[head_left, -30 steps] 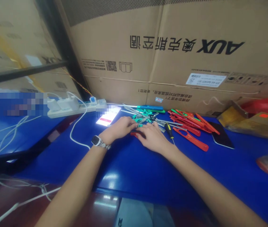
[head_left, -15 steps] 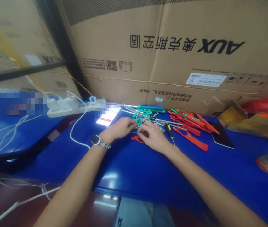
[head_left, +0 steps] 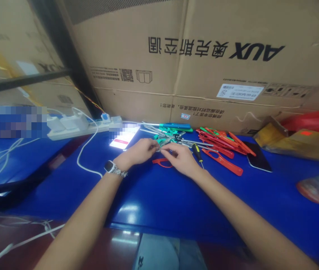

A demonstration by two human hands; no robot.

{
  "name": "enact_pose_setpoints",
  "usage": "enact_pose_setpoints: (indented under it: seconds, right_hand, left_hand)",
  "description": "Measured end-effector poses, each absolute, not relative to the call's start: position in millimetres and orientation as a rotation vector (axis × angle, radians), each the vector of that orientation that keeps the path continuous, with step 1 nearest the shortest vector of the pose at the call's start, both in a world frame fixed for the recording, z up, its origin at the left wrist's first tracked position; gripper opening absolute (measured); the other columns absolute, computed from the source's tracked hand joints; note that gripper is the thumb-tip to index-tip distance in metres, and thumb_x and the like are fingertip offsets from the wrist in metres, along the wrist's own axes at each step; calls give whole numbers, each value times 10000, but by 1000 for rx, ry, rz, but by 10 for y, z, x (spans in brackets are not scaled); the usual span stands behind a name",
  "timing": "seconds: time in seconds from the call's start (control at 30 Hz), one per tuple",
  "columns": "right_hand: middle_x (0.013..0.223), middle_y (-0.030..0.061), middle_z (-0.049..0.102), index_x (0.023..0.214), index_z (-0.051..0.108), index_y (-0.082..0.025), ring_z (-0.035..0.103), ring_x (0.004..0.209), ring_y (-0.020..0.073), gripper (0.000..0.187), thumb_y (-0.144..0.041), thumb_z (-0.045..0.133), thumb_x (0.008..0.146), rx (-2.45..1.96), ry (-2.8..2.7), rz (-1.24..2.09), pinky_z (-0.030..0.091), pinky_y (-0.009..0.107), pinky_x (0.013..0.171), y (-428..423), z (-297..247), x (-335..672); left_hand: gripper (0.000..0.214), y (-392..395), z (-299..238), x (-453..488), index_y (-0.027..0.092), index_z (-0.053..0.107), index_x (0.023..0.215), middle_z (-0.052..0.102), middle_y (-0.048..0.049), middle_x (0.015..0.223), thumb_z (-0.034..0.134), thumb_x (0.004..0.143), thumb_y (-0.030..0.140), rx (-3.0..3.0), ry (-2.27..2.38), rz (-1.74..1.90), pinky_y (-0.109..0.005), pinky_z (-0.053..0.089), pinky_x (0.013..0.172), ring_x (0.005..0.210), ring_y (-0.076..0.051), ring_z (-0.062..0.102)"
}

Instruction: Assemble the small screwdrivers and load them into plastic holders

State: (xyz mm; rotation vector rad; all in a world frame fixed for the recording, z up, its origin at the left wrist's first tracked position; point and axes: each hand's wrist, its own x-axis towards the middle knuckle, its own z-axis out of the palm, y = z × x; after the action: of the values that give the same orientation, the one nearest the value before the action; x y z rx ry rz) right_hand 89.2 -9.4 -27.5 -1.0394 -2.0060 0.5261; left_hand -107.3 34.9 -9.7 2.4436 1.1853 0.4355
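Fingers of the left hand (head_left: 144, 150) and right hand (head_left: 181, 159) are pinched, tips nearly meeting, perhaps steadying something too small to tell. 1 red piece (head_left: 157, 161) lies beneath; green-and-metal parts (head_left: 173, 133) lie toward the surface's (head_left: 159, 204) back edge, likely for easy reach.

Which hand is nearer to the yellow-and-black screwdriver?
Right. The right hand is just left of the screwdriver; the left hand is farther left, beyond the right one.
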Motion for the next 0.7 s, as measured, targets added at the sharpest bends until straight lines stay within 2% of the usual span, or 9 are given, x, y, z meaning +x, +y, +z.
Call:
enact_pose_setpoints:
  seconds: [0.17,0.33,0.47,0.7]
  right_hand:
    - [910,26,682,879,668,-208,558,645,133,156,-285,552,950,-1075,-1981,447,420,278,643,-88,-268,886]
    - [867,-17,674,1057,628,-243,482,506,95,153,-296,533,949,-1109,-1957,532,385,259,564,-82,-283,893]
    - [947,-3,694,995,616,-233,495,491,83,117,-291,544,923,-1097,-1914,644,382,253,529,-74,-298,891]
    - [867,7,697,960,646,-229,551,572,121,207,-403,538,936,-1101,-1856,742,414,261,557,-74,-273,869]
  left_hand:
    - [260,340,-112,-1057,162,625,760,634,-44,734,453,930,257,2425,1189,469,-288,390,654,681,-170,554]
    - [260,326,-99,-1039,157,641,801,654,-59,781,456,940,274,2408,1211,452,-292,397,665,706,-176,572]
    - [259,327,-89,-1037,155,654,819,653,-58,781,461,942,277,2426,1211,424,-290,400,664,708,-174,573]
    - [247,320,-83,-1031,156,648,782,660,-60,772,471,929,246,2434,1221,421,-291,411,664,705,-178,577]
